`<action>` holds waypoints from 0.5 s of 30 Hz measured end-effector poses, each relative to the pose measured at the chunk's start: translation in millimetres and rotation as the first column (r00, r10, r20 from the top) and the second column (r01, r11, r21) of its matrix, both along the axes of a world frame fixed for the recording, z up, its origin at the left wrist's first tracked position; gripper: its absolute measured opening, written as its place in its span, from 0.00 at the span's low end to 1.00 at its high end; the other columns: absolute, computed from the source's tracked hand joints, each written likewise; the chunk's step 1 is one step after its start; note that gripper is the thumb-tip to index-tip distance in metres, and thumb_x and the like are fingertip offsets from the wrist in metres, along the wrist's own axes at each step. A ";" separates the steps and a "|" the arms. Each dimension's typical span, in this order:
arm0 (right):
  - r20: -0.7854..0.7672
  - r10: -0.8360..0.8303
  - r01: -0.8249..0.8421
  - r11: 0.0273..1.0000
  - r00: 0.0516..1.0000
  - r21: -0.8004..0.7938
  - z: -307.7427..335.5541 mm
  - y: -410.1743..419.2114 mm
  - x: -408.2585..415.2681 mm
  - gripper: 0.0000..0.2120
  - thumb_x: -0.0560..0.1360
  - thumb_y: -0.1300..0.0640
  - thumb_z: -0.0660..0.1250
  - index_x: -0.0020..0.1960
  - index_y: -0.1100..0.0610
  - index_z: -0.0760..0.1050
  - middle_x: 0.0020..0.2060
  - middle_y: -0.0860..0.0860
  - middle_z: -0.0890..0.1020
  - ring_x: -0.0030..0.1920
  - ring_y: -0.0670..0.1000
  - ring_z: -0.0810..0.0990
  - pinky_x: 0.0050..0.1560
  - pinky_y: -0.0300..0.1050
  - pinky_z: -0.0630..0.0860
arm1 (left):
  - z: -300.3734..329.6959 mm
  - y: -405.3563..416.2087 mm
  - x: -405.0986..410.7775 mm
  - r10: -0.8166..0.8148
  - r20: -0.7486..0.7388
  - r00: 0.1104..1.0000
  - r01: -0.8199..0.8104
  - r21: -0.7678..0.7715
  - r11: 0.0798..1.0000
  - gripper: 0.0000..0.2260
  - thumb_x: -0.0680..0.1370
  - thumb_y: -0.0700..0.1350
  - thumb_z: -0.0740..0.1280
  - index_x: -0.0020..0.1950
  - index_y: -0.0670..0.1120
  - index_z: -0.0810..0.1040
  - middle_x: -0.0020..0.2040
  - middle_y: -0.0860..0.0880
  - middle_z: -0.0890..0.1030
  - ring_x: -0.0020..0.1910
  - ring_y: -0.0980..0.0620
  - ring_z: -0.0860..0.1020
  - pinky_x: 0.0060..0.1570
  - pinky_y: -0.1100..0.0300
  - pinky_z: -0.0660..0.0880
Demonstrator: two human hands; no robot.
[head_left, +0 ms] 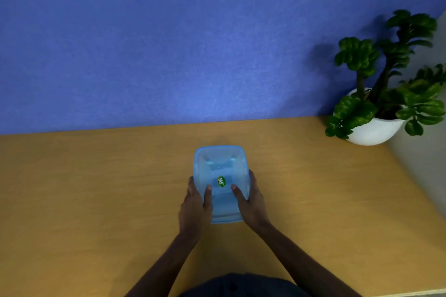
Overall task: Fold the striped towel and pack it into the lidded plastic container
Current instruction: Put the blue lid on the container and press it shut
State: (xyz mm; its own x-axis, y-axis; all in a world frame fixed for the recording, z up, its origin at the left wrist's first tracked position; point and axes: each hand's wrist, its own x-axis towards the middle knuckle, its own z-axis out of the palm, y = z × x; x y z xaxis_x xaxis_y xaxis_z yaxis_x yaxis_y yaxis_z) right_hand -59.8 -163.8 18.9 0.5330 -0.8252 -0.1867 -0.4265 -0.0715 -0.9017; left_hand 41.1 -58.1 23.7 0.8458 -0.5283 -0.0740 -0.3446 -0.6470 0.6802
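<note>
A pale blue translucent plastic container (220, 164) with its lid on stands in the middle of the wooden table (96, 188). A small green oval sticker (221, 181) sits on the lid. My left hand (196, 207) holds the container's left side, thumb resting on the lid. My right hand (251, 202) holds the right side in the same way, thumb on the lid. Something pale blue shows faintly through the lid, too blurred to identify. No striped towel lies in the open.
A green potted plant in a white bowl-shaped pot (376, 128) stands at the table's far right corner. A blue wall (169, 43) rises behind the table's back edge. A light grey wall (420, 152) borders the right side.
</note>
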 end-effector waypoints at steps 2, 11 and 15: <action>-0.010 0.002 -0.002 1.000 1.000 -0.015 -1.9 -1.3 0.5 0.40 0.71 0.34 0.61 0.77 0.49 0.55 0.67 0.52 0.75 0.63 0.53 0.76 0.62 0.56 0.74 | -5.1 0.1 3.1 -0.005 0.004 1.000 0.005 -0.012 1.000 0.30 0.79 0.58 0.55 0.75 0.44 0.54 0.65 0.40 0.76 0.59 0.39 0.77 0.52 0.47 0.76; -0.012 0.049 -0.049 0.997 0.999 -0.056 -18.1 -13.0 1.1 0.39 0.70 0.31 0.62 0.75 0.46 0.56 0.66 0.50 0.75 0.63 0.52 0.76 0.61 0.59 0.75 | -10.2 -30.3 55.9 -0.087 -0.065 0.994 0.085 -0.033 0.996 0.29 0.79 0.59 0.54 0.75 0.45 0.56 0.71 0.42 0.69 0.67 0.40 0.71 0.62 0.43 0.71; -0.011 0.050 -0.050 0.997 0.999 -0.051 -19.5 -16.1 0.0 0.39 0.70 0.32 0.64 0.74 0.46 0.57 0.66 0.49 0.74 0.63 0.52 0.75 0.61 0.58 0.75 | -4.1 -58.6 87.1 -0.121 -0.120 0.985 0.108 -0.110 0.988 0.25 0.81 0.52 0.57 0.75 0.43 0.60 0.71 0.40 0.71 0.68 0.41 0.71 0.66 0.50 0.68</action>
